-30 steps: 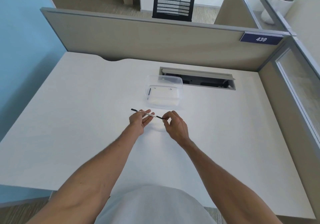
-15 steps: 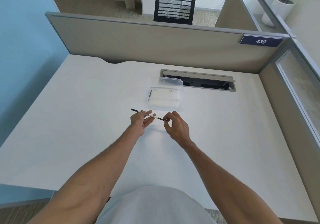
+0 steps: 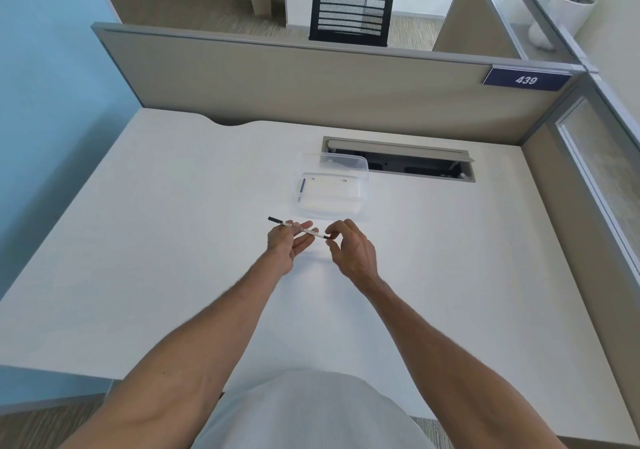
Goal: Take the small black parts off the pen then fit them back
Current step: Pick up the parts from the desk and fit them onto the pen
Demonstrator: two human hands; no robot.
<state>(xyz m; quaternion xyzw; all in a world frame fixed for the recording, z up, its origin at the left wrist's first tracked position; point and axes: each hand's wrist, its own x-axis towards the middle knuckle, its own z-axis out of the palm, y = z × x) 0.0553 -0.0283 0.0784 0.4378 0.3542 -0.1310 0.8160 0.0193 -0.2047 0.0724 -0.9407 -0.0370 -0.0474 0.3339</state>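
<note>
A thin white pen (image 3: 309,232) with black ends lies across the fingers of my left hand (image 3: 285,244), held just above the white desk (image 3: 138,240). Its black left end (image 3: 274,220) sticks out past my fingers. My right hand (image 3: 349,249) pinches the small black part at the pen's right end (image 3: 327,237) between thumb and forefinger. Both forearms reach in from the bottom of the view.
A clear plastic box (image 3: 330,185) stands just beyond my hands, with a dark pen-like item (image 3: 303,186) at its left wall. Behind it is an open cable slot (image 3: 398,162). Beige partitions (image 3: 311,88) close the desk at the back and right.
My hands and the pen stay in nearly the same place. The right hand's fingers keep pinching the pen's right end; the view has shifted slightly.
</note>
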